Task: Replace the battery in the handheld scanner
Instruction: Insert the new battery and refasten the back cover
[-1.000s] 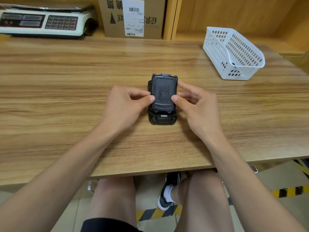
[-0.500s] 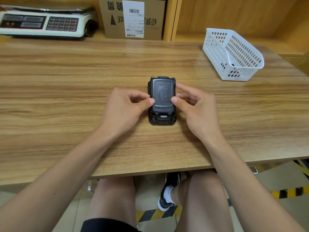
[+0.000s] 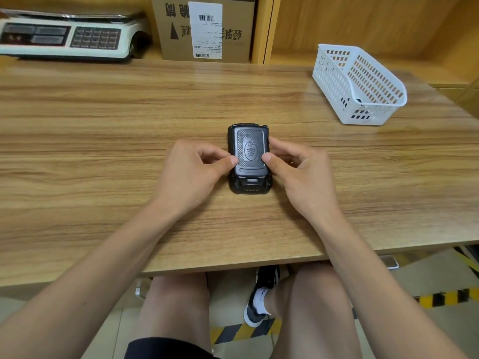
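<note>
- The scanner [image 3: 249, 182] lies back-up on the table [image 3: 103, 156], right in the middle, near the front edge.
- On its back sits the battery cover [image 3: 250, 151], a textured grey panel with an oval logo, lying within the scanner's black outline.
- Left hand [image 3: 191, 174] comes in from the left: thumb tip pressed against the cover's left edge, fingers curled in beside the scanner.
- Right hand [image 3: 302, 177] mirrors it from the right: thumb tip on the cover's right edge, index finger touching the upper right side of the casing.
- So both hands are pinched onto the cover, one on each side, thumbs facing each other across it.
- Whether the cover is fully seated or slightly raised, I cannot tell from this angle.
- The scanner's near end, with a small port and contacts, shows uncovered between the wrists.
- A white basket [image 3: 360, 84] sits far right on the table, well apart from the hands.
- At the back left, a scale [image 3: 70, 37]; beside it a cardboard box [image 3: 202, 29] with a white label.
</note>
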A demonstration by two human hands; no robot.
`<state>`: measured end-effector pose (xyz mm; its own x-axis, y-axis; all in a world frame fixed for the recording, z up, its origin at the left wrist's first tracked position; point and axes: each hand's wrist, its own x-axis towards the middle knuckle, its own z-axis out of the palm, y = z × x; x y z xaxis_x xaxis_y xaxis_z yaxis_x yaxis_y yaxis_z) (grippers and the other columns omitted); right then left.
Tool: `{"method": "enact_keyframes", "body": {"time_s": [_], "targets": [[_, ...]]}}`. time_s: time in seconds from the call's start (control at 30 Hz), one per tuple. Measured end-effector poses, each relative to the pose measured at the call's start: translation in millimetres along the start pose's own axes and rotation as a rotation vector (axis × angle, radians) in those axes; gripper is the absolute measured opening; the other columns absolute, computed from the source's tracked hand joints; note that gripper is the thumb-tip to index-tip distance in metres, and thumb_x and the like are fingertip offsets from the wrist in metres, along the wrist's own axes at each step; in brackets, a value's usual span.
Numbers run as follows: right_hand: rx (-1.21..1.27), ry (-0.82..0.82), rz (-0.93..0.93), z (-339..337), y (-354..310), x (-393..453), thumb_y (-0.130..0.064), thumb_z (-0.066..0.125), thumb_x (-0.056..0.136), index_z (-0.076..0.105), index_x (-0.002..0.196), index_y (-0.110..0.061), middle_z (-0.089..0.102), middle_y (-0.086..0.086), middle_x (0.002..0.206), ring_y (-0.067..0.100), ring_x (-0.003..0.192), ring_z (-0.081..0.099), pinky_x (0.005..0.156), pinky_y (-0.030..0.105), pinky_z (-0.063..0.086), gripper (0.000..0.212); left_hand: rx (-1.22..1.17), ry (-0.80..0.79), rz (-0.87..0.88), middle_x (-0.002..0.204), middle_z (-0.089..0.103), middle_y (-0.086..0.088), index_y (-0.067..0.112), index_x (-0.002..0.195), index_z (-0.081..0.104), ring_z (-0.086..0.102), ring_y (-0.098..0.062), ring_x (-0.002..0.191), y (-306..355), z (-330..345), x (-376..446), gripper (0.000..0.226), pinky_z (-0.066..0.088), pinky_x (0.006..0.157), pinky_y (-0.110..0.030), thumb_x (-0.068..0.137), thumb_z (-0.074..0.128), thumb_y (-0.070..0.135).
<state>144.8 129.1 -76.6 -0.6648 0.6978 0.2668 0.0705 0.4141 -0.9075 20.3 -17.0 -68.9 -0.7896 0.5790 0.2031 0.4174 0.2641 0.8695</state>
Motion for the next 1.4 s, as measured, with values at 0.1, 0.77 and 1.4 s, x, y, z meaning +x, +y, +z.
{"method": "enact_keyframes", "body": {"time_s": [0.1,0.77,1.4], "targets": [[-0.061,-0.004,-0.039,0,0,-1,-0.02,0.073,0.087,0.074,0.116,-0.017,0.07,-0.016,0.084,-0.003,0.066,0.061,0.072,0.023,0.045,0.029,0.034,-0.015,0.025,0.067,0.075,0.014,0.025,0.073,0.08,0.068,-0.006,0.064,-1,0,-1,0.011,0.052,0.067,-0.028,0.082,0.077,0.03],[-0.354,-0.009,-0.116,6,-6,-16,-0.023,0.062,0.096,0.072,0.12,-0.014,0.06,-0.006,0.095,0.002,0.076,0.054,0.072,0.005,0.037,0.027,0.28,0.025,0.157,0.073,0.074,0.002,0.028,0.079,0.081,0.06,-0.02,0.076,1,4,-13,0.023,0.051,0.073,-0.038,0.088,0.064,0.04],[-0.369,-0.13,-0.125,-8,-10,12,-0.023,0.073,0.086,0.078,0.075,-0.024,0.064,-0.004,0.074,0.008,0.066,0.055,0.065,0.022,0.037,0.012,0.297,-0.046,0.105,0.054,0.061,0.006,0.019,0.057,0.066,0.053,-0.013,0.054,6,-1,20,0.034,0.038,0.056,-0.028,0.082,0.073,0.04]]}}
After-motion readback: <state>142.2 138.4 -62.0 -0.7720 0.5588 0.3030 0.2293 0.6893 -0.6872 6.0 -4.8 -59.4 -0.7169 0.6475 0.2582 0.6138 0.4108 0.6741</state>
